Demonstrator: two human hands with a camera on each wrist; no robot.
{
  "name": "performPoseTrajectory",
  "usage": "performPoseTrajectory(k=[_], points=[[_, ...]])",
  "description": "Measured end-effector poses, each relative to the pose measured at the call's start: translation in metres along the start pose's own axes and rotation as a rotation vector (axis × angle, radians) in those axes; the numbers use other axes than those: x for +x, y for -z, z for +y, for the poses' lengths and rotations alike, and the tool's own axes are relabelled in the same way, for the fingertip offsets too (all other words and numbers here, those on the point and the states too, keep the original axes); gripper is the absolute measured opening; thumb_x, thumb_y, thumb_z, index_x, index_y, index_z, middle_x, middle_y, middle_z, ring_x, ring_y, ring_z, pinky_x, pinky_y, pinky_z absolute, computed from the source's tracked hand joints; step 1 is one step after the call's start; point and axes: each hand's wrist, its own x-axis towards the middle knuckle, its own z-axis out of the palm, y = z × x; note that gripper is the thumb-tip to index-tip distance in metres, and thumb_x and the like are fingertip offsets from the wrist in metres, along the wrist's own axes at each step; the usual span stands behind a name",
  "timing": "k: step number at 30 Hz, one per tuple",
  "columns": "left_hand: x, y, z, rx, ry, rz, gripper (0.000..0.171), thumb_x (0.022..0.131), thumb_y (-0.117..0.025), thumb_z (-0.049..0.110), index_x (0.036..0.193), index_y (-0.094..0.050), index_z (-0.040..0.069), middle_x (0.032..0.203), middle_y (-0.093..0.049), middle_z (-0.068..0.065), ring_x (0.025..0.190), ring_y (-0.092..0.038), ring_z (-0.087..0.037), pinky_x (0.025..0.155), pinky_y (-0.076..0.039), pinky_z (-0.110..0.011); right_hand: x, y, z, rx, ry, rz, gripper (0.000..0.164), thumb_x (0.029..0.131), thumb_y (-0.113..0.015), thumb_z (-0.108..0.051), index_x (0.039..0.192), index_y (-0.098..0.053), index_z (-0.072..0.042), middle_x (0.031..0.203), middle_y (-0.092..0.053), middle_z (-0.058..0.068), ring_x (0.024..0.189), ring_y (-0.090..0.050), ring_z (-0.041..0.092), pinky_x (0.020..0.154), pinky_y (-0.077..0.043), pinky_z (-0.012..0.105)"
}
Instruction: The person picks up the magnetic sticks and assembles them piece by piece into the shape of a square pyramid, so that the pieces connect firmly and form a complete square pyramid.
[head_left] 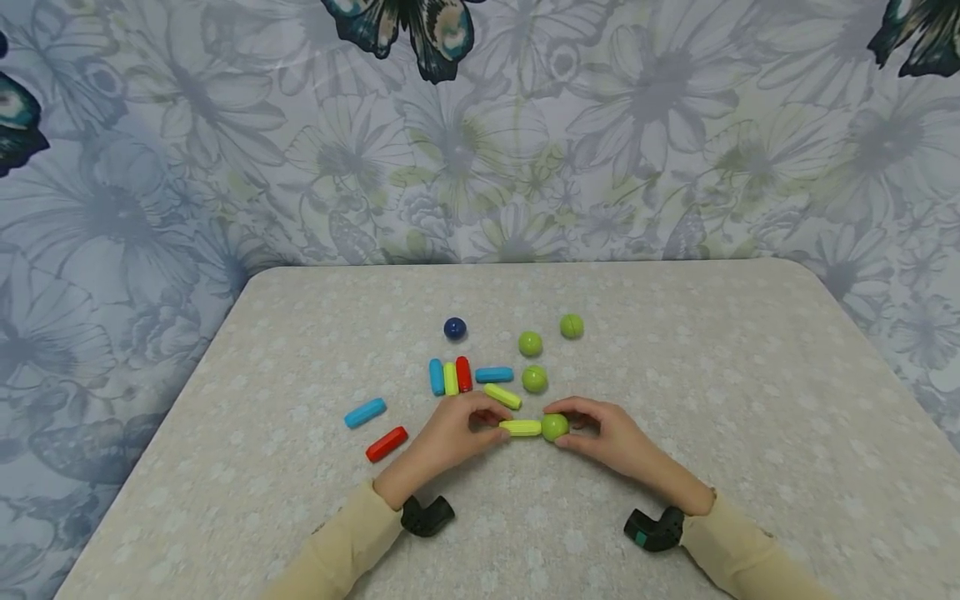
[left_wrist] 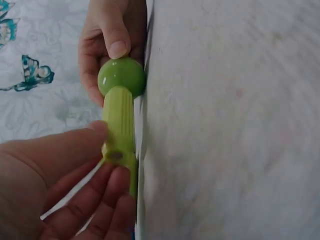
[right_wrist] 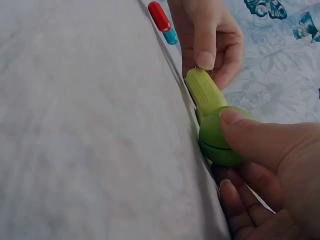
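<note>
Yellow stick [head_left: 521, 428] with green ball [head_left: 555, 427] touching its end at 3 o'clock.
Stick pinched in left hand [head_left: 456, 429], ball in right hand [head_left: 611, 435]; possible fault: off-line pressure on smooth curve, causing skid towards 11 o'clock, into loose ball [head_left: 535, 379].

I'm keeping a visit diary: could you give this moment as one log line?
Left fingers pinch ribbed lime rod | right fingers hold green ball | rod end against ball

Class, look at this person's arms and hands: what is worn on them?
The left sleeve and right sleeve are pale yellow. The left hand and right hand wear no gloves. A black, angular left wrist device matches the right wrist device, which shows a small green patch.
</note>
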Motion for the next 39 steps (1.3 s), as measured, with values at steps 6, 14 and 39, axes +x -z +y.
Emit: performPoseTrajectory(k=[6, 14, 39], points=[[0.024, 0.006, 0.005, -0.026, -0.016, 0.068, 0.033, 0.083, -0.071, 0.005, 0.115, -0.064, 0.003, 0.112, -0.063, -0.005, 0.102, -0.059, -0.016, 0.088, -0.047, -0.027, -0.003, 0.011, -0.019, 0.019, -0.019, -0.013, 0.036, 0.081, -0.071, 0.000, 0.115, -0.062, 0.002, 0.111, -0.063, 0.011, 0.095, -0.059, 0.022, 0.078, -0.050, 0.038], [0.067, 0.006, 0.009, 0.115, -0.027, -0.100, 0.043, 0.085, -0.070, 0.007, 0.126, -0.058, 0.005, 0.125, -0.057, -0.007, 0.113, -0.053, -0.021, 0.092, -0.044, -0.030, -0.003, 0.010, -0.020, 0.071, -0.014, -0.020, 0.036, 0.082, -0.071, -0.001, 0.116, -0.061, 0.002, 0.113, -0.062, 0.012, 0.097, -0.059, 0.024, 0.080, -0.050, 0.039], [0.074, 0.002, -0.003, 0.092, -0.069, -0.096, 0.042, 0.082, -0.074, 0.012, 0.122, -0.062, 0.007, 0.117, -0.061, -0.004, 0.102, -0.058, -0.016, 0.085, -0.046, -0.023, -0.001, 0.008, -0.021, 0.069, 0.004, -0.025, 0.035, 0.082, -0.070, 0.000, 0.116, -0.061, 0.003, 0.112, -0.063, 0.012, 0.097, -0.059, 0.024, 0.081, -0.050, 0.040]])
